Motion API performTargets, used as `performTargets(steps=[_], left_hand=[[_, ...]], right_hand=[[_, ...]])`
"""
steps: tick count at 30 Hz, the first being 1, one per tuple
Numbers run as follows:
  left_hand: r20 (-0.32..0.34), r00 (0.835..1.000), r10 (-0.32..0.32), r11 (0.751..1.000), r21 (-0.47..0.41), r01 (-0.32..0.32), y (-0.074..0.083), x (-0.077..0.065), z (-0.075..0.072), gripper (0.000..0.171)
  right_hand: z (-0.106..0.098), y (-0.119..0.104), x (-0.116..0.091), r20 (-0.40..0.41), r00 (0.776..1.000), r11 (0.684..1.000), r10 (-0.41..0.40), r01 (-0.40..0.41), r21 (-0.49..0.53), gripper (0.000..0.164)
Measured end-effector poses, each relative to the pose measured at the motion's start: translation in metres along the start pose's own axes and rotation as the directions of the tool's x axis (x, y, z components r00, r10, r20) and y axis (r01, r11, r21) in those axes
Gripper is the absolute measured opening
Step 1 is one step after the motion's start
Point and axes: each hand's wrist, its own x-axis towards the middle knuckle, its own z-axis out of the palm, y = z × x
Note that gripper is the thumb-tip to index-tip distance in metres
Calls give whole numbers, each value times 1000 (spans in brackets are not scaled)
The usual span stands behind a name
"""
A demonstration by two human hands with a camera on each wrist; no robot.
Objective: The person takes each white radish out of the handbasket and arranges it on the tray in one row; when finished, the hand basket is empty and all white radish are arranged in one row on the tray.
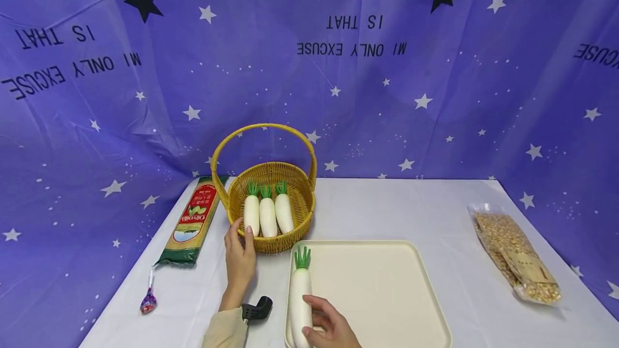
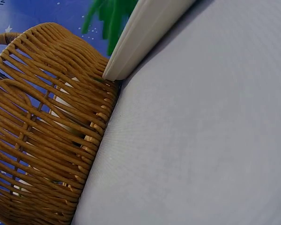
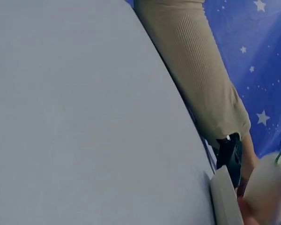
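My left hand (image 1: 240, 262) is at the front left of a wicker basket (image 1: 303, 230), thumb and fingers on its rim. Inside the basket, three white radishes (image 1: 267, 216) with green tops lie side by side. My right hand (image 1: 331, 324) holds another white radish (image 1: 301, 289) along the left edge of a cream tray (image 1: 372, 289), its green leaves toward the basket. Up close in the left wrist view is the woven basket side (image 2: 47, 122); the left fingers are out of that frame. The held radish's blunt end (image 3: 267, 187) appears in the right wrist view.
Left of the basket lies a pasta packet (image 1: 193, 219), with a wrapped lollipop (image 1: 149, 301) nearer the front. A clear bag of corn kernels (image 1: 515, 254) lies at the far right. A starry purple cloth (image 1: 367, 122) hangs behind the white table (image 1: 387, 208).
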Motion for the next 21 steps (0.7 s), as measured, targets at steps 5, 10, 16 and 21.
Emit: performTargets(steps=[5,10,16,21], left_hand=[[5,1000,-7,1000,-2,7,0,0,0,44],[-1,1000,-14,1000,6,14,0,-1,-2,44],[16,1000,-24,1000,-2,24,1,0,-2,45],[14,1000,-25,1000,-3,25,1,0,0,44]], right_hand=[[6,4,3,-77,997,993,2,-11,-116,57],[2,2,8,-85,996,966,-11,-11,-257,54],[-9,0,11,-66,997,950,-31,9,-311,47],[-14,-2,12,-44,999,956,-3,-10,-294,46]])
